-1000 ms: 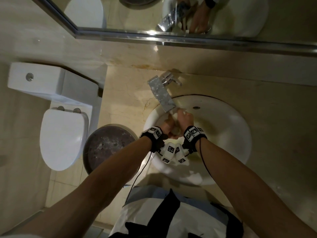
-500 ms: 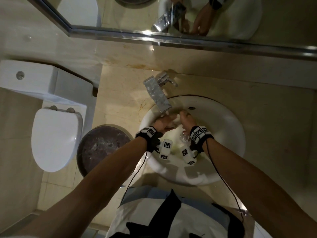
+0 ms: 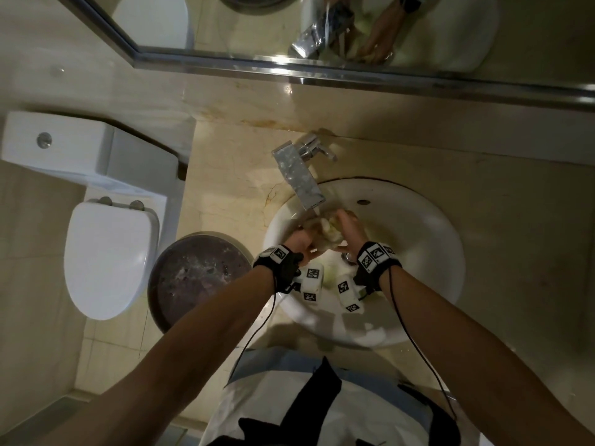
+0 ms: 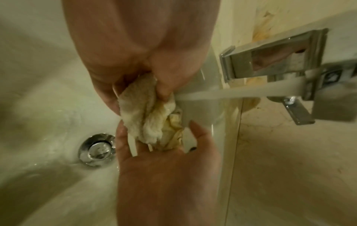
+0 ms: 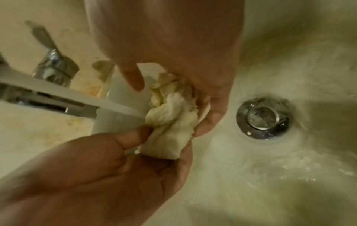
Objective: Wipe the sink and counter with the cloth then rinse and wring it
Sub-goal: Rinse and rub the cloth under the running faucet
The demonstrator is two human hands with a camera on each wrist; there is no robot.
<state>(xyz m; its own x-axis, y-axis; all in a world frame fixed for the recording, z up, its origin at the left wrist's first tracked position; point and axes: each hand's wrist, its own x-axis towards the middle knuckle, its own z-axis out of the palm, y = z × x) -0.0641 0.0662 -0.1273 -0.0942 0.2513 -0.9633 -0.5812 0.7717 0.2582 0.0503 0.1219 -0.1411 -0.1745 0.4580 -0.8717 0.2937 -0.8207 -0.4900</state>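
From the head view, both hands meet over the white sink (image 3: 428, 239) set into the beige stone tabletop (image 3: 502, 201). The left hand (image 3: 299, 241) and the right hand (image 3: 352, 230) are bunched together around a pale, crumpled cloth (image 3: 328, 231), just under the spout of the chrome tap (image 3: 297, 173). Each wrist wears a black strap with black-and-white marker tags. To the left of the tabletop stand a white toilet (image 3: 106, 259) and a round dark bin (image 3: 196, 278). A mirror (image 3: 322, 27) above the back wall reflects the tap and the hands.

In the left wrist view, the left hand (image 4: 135, 50) is at the top, its grip clenched on the upper end of the cloth (image 4: 148, 116) with thumb and fingers pinching it. The right hand (image 4: 166, 175) comes up from below with fingers spread around the lower end of the cloth. A stream of water (image 4: 231, 93) runs from the tap (image 4: 274, 53) onto the cloth. The metal drain (image 4: 96, 149) lies in the sink bowl to the left.

In the right wrist view, the right hand (image 5: 173, 45) at the top has its grip curled over the wet cloth (image 5: 170, 122), while the left hand (image 5: 108, 168) pinches it from below. Water (image 5: 77, 97) strikes the cloth from the left. The drain (image 5: 262, 117) sits to the right, close by.
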